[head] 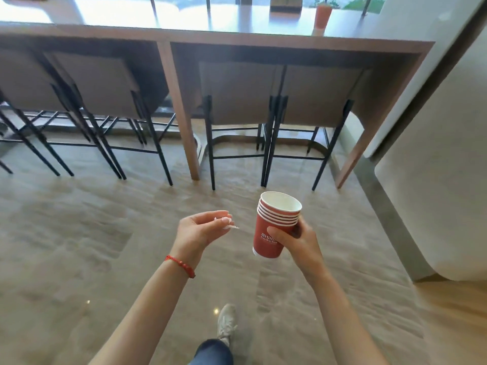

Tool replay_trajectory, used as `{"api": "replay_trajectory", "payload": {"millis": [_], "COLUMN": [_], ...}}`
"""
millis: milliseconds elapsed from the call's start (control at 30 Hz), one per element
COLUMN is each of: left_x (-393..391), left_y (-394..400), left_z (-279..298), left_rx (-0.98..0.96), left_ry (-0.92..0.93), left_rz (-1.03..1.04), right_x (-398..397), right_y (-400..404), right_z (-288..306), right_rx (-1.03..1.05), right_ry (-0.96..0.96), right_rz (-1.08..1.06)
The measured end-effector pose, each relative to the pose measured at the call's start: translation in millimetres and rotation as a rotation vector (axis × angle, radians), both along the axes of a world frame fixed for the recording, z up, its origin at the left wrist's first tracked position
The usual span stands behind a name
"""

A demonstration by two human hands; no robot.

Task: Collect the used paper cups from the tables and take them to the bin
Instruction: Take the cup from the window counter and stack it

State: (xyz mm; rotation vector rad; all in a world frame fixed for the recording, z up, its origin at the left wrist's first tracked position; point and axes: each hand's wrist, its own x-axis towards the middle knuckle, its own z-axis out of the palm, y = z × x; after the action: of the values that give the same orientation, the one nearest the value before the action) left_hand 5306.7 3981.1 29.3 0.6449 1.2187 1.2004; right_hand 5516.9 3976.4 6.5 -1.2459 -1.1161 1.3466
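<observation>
My right hand grips a stack of several nested red paper cups with white rims and white lettering, held upright over the floor. To its left, my left hand is palm up with loosely curled fingers and holds nothing that I can make out. One more red paper cup stands on the long wooden counter at the far right, by the window.
Several bar stools with black metal legs are tucked under the counter. A white curved wall or pillar rises on the right. Open tan floor lies between me and the stools. My shoe is below.
</observation>
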Motion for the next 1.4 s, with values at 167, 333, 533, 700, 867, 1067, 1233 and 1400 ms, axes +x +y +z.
{"api": "replay_trajectory", "payload": {"millis": [167, 333, 533, 700, 867, 1067, 1233, 1400], "left_x": [12, 21, 45, 82, 130, 175, 198, 217], "left_y": [90, 171, 259, 338, 415, 497, 563, 643], "left_z": [-76, -97, -121, -131, -129, -122, -116, -104], "left_rx": [-0.029, -0.026, -0.014, -0.001, 0.018, 0.028, 0.066, 0.157], "left_ry": [0.026, 0.001, 0.022, 0.032, 0.027, 0.022, 0.001, 0.038], "left_rz": [-0.064, -0.144, -0.194, -0.219, -0.181, -0.177, -0.169, -0.228], "right_x": [9, 17, 39, 75, 119, 166, 191, 207], "right_y": [74, 136, 213, 291, 376, 465, 533, 608], "right_z": [-63, -86, -112, -123, -123, -115, -105, -90], "right_rx": [0.015, -0.012, -0.013, 0.006, 0.008, 0.014, 0.056, 0.109], "right_ry": [-0.016, -0.021, -0.015, -0.015, -0.023, -0.036, -0.044, -0.042], "right_rz": [-0.077, -0.161, -0.215, -0.213, -0.17, -0.13, -0.132, -0.148]}}
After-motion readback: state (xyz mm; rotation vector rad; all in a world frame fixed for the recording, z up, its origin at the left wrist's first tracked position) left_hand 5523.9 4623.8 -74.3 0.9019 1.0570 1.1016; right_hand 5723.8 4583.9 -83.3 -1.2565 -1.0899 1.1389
